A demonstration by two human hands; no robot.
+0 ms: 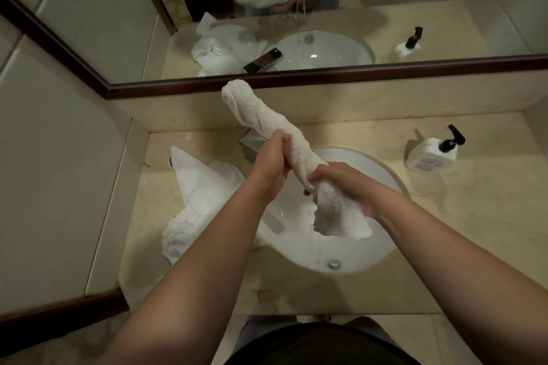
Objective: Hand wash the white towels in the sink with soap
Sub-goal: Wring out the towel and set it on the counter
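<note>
White terry towel [268, 124], twisted into a rope, sits above the round white sink [382, 252] so wrung water drains there. My left hand [271, 161] and right hand [347, 184] both clamp it, close together.

The faucet [250, 147] shows only as a metal corner behind the left hand [271, 164] and the twisted towel [296, 154]; its spout is hidden; the print on the soap bottle [431, 154] is too small to read; the left forearm covers part of the 2nd towel [201, 190] on the counter and the sink's [382, 175] left rim; the right hand [353, 184] hides the towel's middle where it grips; the mirror [444, 9] cuts the reflected person off at the top edge; the small tag on the 2nd towel's edge cannot be read.
</note>
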